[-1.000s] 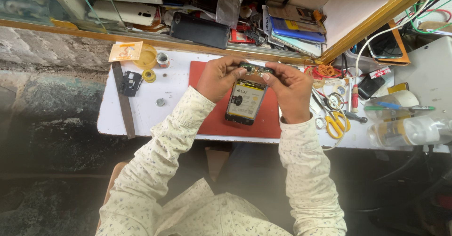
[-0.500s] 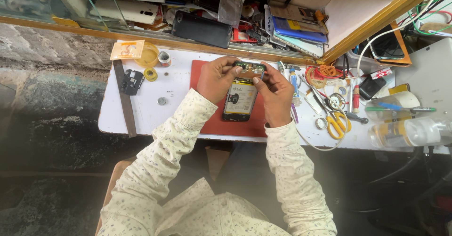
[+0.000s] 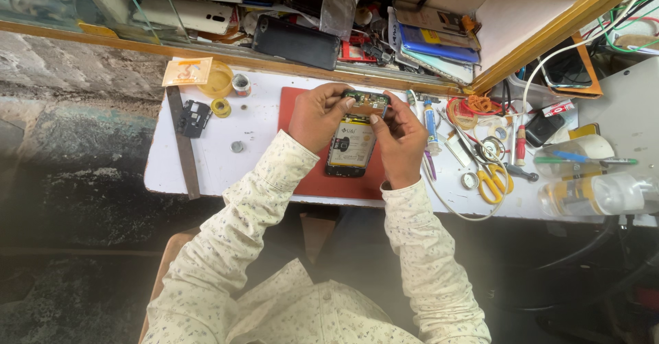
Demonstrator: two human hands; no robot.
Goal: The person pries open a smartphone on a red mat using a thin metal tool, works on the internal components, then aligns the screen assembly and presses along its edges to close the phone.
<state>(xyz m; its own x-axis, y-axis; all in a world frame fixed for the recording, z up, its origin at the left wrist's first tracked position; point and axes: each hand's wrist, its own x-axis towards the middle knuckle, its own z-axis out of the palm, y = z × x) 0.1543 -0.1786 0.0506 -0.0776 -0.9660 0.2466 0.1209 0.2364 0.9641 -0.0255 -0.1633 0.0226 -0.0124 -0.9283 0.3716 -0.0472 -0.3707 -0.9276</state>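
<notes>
Two hands, left hand [image 3: 317, 116] and right hand [image 3: 400, 140], clamp an opened phone [image 3: 353, 138] between them (long axis away from the person, circuit end farthest).

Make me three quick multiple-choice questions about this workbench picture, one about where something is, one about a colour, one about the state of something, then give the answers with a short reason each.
1. Where are the yellow-handled scissors?
A. On the white table, to the right of the red mat
B. On the shelf behind the table
C. On the red mat

2. What colour is the mat under the phone?
A. Green
B. Red
C. Black

3. In what state is the phone?
A. Closed, screen lit
B. Wrapped in a bag
C. Opened, with its inner parts showing

Answers:
1. A, the scissors lie on the white top among the tools, right of the mat.
2. B, the mat shows red around the phone.
3. C, the left hand and right hand hold it with the battery and circuit board exposed.
</notes>
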